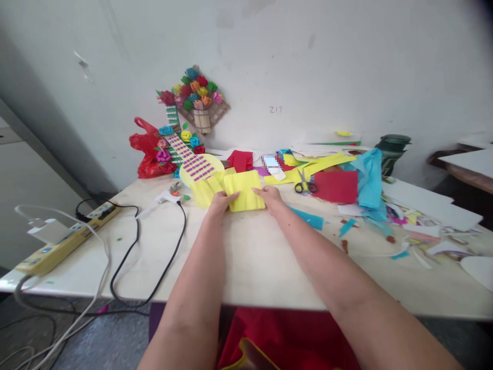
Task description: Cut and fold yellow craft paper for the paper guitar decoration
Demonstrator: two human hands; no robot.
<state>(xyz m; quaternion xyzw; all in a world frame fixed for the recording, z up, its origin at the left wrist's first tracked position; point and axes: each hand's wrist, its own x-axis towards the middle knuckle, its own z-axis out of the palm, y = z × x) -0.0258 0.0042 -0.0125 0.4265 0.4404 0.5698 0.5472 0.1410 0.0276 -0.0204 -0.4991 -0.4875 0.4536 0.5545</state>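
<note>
A rectangle of yellow crepe paper [246,190] is stretched between my two hands, just above the table. My left hand [221,201] pinches its left edge, thumb on top. At the right edge, my right hand [270,197] grips it the same way. More yellow paper [207,191] lies behind and to the left, partly over a guitar-shaped craft piece [200,167] with purple strips. Scissors [305,186] with dark handles lie to the right of my right hand, close to a folded piece of red crepe paper [336,186].
A hot glue gun [169,195] lies left, its black cord looping towards a yellow power strip [69,241]. Blue crepe paper [367,177], paper scraps [419,231] and a dark jar [393,151] are at right. A red bag [145,151] and paper flowers [198,92] stand by the wall.
</note>
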